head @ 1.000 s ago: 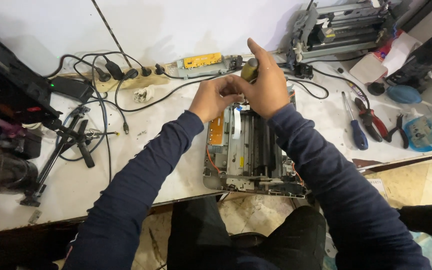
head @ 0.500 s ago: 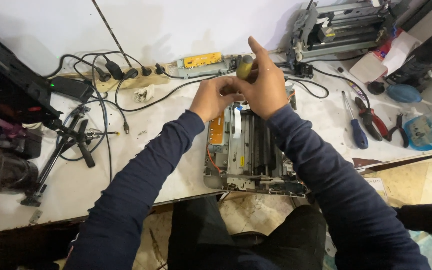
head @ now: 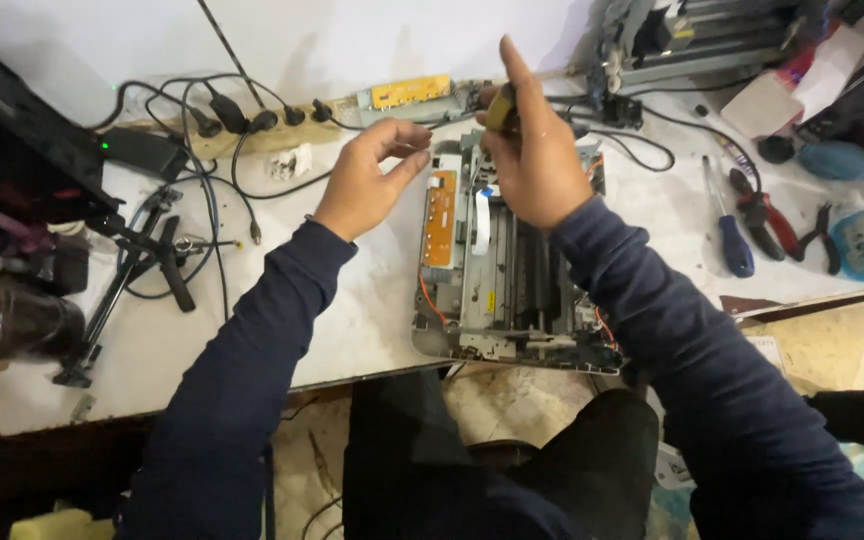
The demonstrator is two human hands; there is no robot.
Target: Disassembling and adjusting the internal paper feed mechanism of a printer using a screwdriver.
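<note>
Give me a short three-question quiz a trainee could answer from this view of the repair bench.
1. True or false: the right hand holds a yellow-handled tool above the opened printer.
2. What colour is the circuit board on the printer's left side?
3. Which lies right of the printer: A) blue-handled screwdriver, B) hammer, C) tape measure?

Key: 1 true. 2 orange. 3 A. The left hand holds nothing visible.

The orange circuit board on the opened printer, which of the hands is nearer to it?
Left. The left hand hovers just beside the orange circuit board's upper left edge; the right hand, gripping a yellow-handled tool, sits further to its right, above the printer.
</note>
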